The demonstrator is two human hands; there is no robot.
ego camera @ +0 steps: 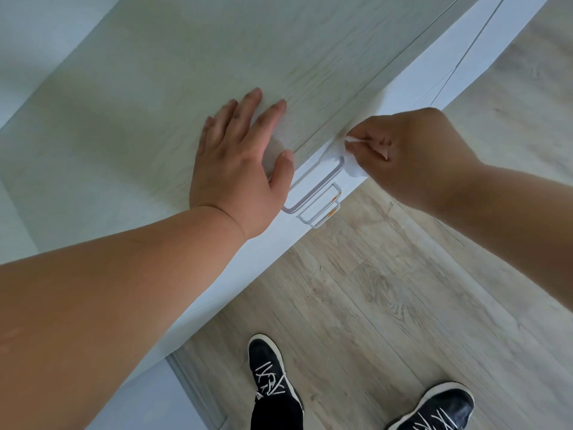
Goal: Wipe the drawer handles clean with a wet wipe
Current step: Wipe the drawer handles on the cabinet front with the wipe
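at the top's front edge (313, 141), right hand (415, 150) pinches wipe (352, 139) (floor-side free).

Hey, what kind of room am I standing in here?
Probably a room in a home, though which room is unclear: a white drawer unit with metal handles, a pale wood-grain top and wood-look plank flooring.

most of the wet wipe (353, 139) is buried in the right hand (412, 150); right shoe (434, 408) is cropped at 5 o'clock
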